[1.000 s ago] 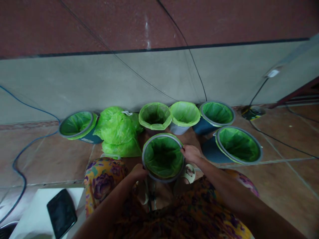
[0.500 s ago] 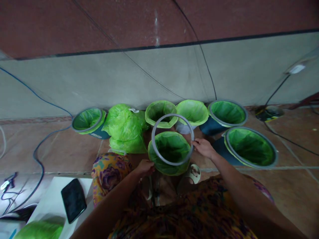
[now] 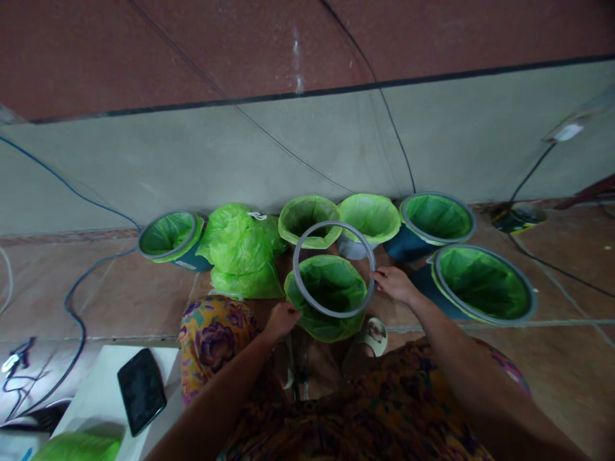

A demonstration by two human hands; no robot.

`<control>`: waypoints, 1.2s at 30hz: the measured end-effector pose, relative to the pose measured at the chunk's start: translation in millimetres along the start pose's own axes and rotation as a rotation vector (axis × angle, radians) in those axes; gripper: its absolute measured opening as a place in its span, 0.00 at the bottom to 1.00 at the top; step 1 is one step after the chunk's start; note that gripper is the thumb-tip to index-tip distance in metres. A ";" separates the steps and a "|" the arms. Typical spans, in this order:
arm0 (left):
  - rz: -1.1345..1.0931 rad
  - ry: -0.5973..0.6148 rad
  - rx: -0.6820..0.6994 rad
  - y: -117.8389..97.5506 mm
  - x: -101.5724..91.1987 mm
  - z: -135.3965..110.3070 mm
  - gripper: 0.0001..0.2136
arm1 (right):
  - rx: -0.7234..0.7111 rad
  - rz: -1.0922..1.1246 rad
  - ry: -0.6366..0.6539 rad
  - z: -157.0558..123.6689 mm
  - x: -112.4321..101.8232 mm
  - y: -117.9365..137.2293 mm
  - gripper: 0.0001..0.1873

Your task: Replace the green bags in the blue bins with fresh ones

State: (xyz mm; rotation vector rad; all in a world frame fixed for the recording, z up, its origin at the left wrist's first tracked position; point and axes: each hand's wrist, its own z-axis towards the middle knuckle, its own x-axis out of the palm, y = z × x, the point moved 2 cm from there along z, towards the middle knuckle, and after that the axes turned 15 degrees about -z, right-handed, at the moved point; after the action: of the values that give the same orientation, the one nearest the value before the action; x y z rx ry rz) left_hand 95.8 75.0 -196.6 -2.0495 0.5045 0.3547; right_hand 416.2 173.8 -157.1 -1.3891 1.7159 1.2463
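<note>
Where it sat on the rim a second ago, the grey ring [image 3: 296, 264] now hangs lifted off, near the centre of the frame, tilted above the lined bin [image 3: 336, 329]. With the ring away, the folded edge of the green liner [image 3: 331, 282] shows bare all round its near side; as I judge it, the ring no longer clamps that edge, so the plastic could slip or be shifted more easily. Against half a second ago, the ring has hardly moved.

The right hand [image 3: 394, 283] has its grip pinching the ring's right side between thumb and fingers. The left hand [image 3: 282, 319] is curled by the liner's left edge, just below the ring; I cannot tell whether its grip pinches the plastic or merely rests there.

Farther out, a dark bin [image 3: 289, 238] and a whitish bin [image 3: 354, 248] stand behind, both with liner edges uncovered. Right of centre are two blue bins [image 3: 435, 296], each wearing a grey ring; another ringed bin [image 3: 191, 261] stands at left, beside heaped green bags [image 3: 240, 253]. At lower left, the white bench [image 3: 103, 378] bears a dark-screened device [image 3: 141, 390].
</note>
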 end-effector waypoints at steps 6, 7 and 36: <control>-0.150 0.138 -0.175 2.9 -2.5 -0.1 0.10 | -0.044 -0.013 0.020 -3.3 1.3 1.5 0.21; -0.140 0.139 -0.175 3.7 -4.8 0.0 0.12 | -0.043 -0.008 0.022 -3.4 1.4 1.2 0.21; 0.794 0.278 0.295 -48.9 13.6 -46.2 0.14 | -0.008 0.021 -0.081 -1.9 -20.1 -0.5 0.19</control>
State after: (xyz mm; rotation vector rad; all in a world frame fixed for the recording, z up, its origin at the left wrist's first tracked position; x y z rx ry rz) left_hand 133.6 54.3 -143.2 -1.5432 1.4568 0.4237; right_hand 422.5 180.0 -138.9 -1.3101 1.6756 1.3040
